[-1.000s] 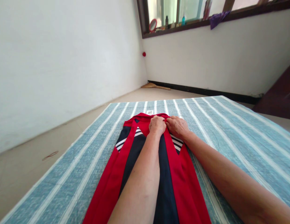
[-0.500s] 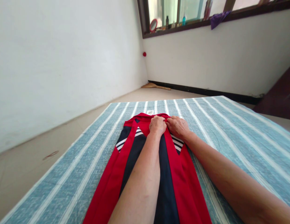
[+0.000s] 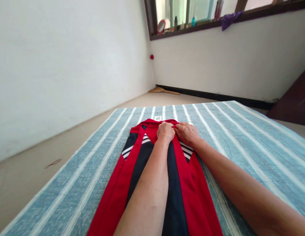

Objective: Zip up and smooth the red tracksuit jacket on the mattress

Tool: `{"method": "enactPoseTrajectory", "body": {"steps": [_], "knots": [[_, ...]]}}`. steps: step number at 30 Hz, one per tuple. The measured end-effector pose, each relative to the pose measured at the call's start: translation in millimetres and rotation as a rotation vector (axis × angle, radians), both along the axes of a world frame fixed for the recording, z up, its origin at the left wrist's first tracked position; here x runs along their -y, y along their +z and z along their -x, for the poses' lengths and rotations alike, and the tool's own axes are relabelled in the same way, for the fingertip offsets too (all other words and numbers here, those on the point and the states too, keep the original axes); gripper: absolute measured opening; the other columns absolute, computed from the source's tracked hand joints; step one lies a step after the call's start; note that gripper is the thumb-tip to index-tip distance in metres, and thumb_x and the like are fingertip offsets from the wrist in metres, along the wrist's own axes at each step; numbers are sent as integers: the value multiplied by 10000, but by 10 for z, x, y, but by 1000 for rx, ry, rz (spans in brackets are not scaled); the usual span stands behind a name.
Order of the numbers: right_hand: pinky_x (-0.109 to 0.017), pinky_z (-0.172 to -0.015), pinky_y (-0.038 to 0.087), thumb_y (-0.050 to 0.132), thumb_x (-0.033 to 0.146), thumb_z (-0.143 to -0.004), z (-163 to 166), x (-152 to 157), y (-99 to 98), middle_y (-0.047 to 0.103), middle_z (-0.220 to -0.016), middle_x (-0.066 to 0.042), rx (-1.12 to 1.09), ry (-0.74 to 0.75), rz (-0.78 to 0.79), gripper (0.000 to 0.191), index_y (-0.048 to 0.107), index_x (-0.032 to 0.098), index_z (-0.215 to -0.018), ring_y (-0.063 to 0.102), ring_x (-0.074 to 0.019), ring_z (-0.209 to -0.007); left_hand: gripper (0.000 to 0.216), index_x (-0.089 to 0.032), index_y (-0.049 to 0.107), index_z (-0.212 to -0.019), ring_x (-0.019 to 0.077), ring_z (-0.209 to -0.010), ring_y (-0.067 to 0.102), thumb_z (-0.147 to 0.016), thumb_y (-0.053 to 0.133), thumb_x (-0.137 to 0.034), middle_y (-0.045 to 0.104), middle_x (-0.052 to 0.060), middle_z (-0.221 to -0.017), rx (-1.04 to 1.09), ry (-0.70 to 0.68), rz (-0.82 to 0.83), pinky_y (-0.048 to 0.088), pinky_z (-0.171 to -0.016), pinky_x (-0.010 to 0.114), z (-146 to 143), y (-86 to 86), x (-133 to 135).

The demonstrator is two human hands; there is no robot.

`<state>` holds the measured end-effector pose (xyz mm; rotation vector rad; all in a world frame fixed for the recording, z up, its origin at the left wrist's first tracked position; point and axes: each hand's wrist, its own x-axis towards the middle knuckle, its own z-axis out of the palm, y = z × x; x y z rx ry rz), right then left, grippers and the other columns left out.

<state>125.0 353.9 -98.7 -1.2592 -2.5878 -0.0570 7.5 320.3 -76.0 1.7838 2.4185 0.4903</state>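
Note:
A red and navy jacket with white-striped patches lies lengthwise on the blue striped cloth, its collar end away from me. At that far end my left hand is closed on the red fabric, knuckles up. Right beside it, my right hand has its fingers curled onto the jacket near the collar's right side. The two hands almost touch. My left forearm covers part of the jacket's middle. Both sets of fingertips are hidden in the fabric or behind the knuckles.
The blue cloth with white stripes covers the flat surface below. A broom lies on the floor by the far corner. On the window sill stand a round mirror, several bottles and a purple cloth. Dark red furniture is at right.

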Motion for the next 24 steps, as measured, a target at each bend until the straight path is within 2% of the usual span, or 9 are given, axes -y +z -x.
{"method": "enactPoseTrajectory", "body": {"steps": [24], "knots": [[-303, -832, 419, 288, 336, -1004, 0, 26, 48, 651, -1089, -106, 16, -14, 58, 389, 646, 194, -1058, 584, -226, -1035, 292, -284, 750, -1041, 232, -1077, 603, -870, 518, -237, 693, 79, -1113, 6, -5, 2, 486, -854, 283, 5, 3, -4]]}}
